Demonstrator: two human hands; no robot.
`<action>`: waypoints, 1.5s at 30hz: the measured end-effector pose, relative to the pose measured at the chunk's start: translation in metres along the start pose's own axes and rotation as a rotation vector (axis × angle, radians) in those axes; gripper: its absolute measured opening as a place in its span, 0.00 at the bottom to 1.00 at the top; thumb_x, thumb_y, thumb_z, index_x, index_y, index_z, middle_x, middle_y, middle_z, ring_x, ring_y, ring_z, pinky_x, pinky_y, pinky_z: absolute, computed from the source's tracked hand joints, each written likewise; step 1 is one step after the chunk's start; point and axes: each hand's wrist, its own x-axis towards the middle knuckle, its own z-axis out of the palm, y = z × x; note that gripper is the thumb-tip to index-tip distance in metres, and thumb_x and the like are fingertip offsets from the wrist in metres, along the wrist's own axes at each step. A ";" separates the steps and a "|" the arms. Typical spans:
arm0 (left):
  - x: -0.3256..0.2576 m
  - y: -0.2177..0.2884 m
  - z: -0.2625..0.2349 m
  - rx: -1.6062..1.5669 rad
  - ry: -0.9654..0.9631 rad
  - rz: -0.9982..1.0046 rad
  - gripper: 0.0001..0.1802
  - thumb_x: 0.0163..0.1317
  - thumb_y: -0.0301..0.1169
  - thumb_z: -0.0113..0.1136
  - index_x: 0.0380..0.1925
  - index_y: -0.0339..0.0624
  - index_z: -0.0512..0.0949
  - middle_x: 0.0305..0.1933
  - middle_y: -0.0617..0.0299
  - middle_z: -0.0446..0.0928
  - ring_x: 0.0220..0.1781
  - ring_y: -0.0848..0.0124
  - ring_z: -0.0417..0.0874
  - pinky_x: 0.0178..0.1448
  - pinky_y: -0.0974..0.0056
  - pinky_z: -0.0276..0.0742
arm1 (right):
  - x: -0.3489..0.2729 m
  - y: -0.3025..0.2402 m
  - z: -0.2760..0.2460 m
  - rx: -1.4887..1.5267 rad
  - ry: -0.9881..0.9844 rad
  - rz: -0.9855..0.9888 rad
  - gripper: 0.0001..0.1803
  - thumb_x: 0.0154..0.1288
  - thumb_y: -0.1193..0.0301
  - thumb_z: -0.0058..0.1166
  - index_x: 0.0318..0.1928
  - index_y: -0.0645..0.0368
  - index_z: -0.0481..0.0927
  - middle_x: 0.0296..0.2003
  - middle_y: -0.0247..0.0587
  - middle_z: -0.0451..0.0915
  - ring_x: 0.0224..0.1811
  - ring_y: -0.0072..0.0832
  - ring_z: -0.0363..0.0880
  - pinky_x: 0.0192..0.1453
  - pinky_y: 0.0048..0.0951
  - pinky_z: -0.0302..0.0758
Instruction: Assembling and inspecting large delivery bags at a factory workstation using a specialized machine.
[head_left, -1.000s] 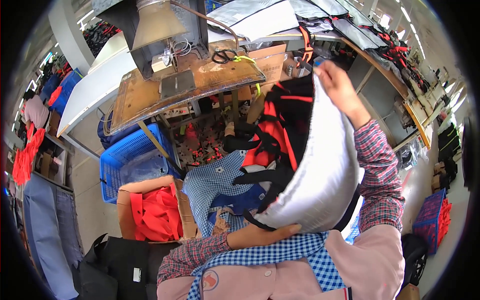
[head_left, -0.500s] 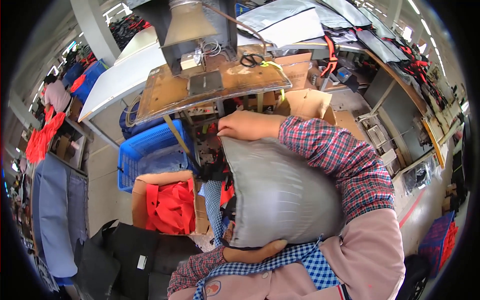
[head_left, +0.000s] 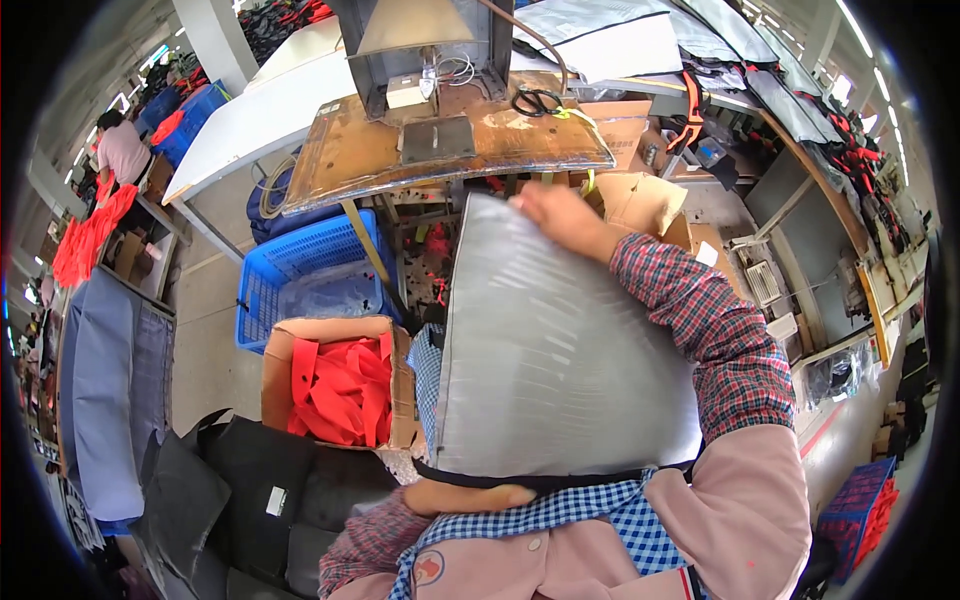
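A large grey padded fabric panel (head_left: 560, 350) lies flat across my lap, its silvery side up and a black edge along the near side. My right hand (head_left: 560, 215) rests on its far top edge, fingers pressing on the fabric. My left hand (head_left: 470, 497) grips the panel's near bottom edge from underneath, close to my body. The red and black straps seen before are hidden under the panel.
A sewing machine (head_left: 430, 40) stands on a worn wooden table (head_left: 450, 150) ahead, with scissors (head_left: 540, 100) on it. A blue crate (head_left: 310, 275) and a cardboard box of red fabric (head_left: 340, 385) sit at my left. Black bags (head_left: 240, 490) lie near left. Another person (head_left: 120, 150) works far left.
The panel was upright with red and black straps showing; I have turned it over and laid it down flat. My right hand came down from high right to its far edge.
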 end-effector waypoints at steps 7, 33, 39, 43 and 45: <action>-0.018 0.038 -0.127 1.078 -0.061 -0.158 0.11 0.60 0.28 0.57 0.41 0.34 0.79 0.40 0.51 0.82 0.42 0.60 0.82 0.46 0.60 0.77 | 0.052 -0.010 -0.042 -0.074 0.028 0.052 0.20 0.74 0.59 0.45 0.35 0.65 0.75 0.28 0.61 0.78 0.34 0.58 0.77 0.39 0.51 0.73; 0.261 0.151 -0.285 0.065 0.767 0.200 0.12 0.66 0.39 0.55 0.31 0.42 0.76 0.29 0.62 0.77 0.28 0.71 0.77 0.33 0.66 0.76 | 0.157 0.048 -0.018 -0.050 -0.052 -0.047 0.20 0.74 0.59 0.43 0.35 0.64 0.75 0.30 0.57 0.78 0.37 0.56 0.76 0.42 0.49 0.72; 0.273 0.156 -0.299 0.008 0.775 0.196 0.11 0.65 0.38 0.55 0.30 0.43 0.76 0.28 0.63 0.77 0.28 0.71 0.77 0.32 0.67 0.76 | 0.168 0.049 -0.019 -0.042 -0.060 -0.019 0.24 0.74 0.54 0.43 0.34 0.65 0.78 0.30 0.59 0.80 0.38 0.57 0.78 0.43 0.49 0.74; 0.278 0.158 -0.299 -0.019 0.791 0.219 0.10 0.65 0.37 0.55 0.30 0.43 0.77 0.27 0.64 0.77 0.27 0.72 0.77 0.31 0.66 0.76 | 0.173 0.054 -0.020 -0.034 -0.041 -0.021 0.22 0.74 0.56 0.44 0.35 0.64 0.75 0.30 0.59 0.78 0.37 0.58 0.76 0.41 0.49 0.73; 0.279 0.160 -0.300 -0.022 0.782 0.220 0.10 0.65 0.37 0.55 0.30 0.42 0.77 0.27 0.63 0.77 0.27 0.72 0.78 0.31 0.66 0.77 | 0.173 0.056 -0.019 -0.038 -0.041 -0.011 0.22 0.74 0.56 0.44 0.35 0.64 0.76 0.30 0.59 0.78 0.37 0.58 0.76 0.41 0.48 0.73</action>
